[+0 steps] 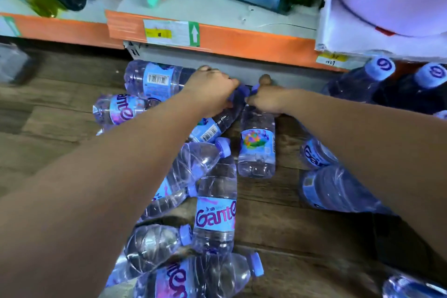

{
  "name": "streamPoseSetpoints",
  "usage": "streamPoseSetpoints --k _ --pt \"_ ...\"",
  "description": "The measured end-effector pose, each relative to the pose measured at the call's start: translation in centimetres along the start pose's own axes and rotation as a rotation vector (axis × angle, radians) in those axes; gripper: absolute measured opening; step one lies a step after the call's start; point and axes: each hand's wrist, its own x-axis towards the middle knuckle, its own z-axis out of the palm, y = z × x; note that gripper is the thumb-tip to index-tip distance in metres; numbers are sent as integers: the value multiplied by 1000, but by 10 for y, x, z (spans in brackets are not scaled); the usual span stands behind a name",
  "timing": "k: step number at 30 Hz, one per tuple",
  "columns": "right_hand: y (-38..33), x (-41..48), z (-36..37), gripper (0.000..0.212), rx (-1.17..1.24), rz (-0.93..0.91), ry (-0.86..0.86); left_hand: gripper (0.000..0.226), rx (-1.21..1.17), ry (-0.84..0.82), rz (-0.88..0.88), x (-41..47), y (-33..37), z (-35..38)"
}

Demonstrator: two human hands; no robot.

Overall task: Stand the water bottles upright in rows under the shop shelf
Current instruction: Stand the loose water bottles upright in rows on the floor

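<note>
A dark brown wood-plank floor (278,220) filled the lower part of the view. Across the top ran a low shop shelf (217,7) with a pale grey deck and a bright orange front edge (254,45). A white and yellow price label (169,32) with a green arrow was stuck to that edge. Beneath it sat a grey kick panel (242,68). Light was even and bright.

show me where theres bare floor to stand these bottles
Bare wooden floor lies between the central pile of fallen water bottles and the right forearm, and left of the pile. Under the shelf edge it is crowded: both hands, left hand and right hand, grip bottles there.
</note>
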Motion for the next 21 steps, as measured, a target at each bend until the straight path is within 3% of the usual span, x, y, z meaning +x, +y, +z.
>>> streamPoseSetpoints --k 4,11,16,21 --pt "-3 1 7 73 144 12 -6 40 15 -55 11 0 -3 -7" --pt "-5 -21 -16 49 186 -12 58 27 164 -159 85 -9 -3 -36" --pt "-5 -55 -42 50 -31 -159 49 35 223 6 10 -24 -21 -65" --pt "-3 -104 -56 38 -154 -284 -19 50 -22 247 -244 -53 -53 -100"
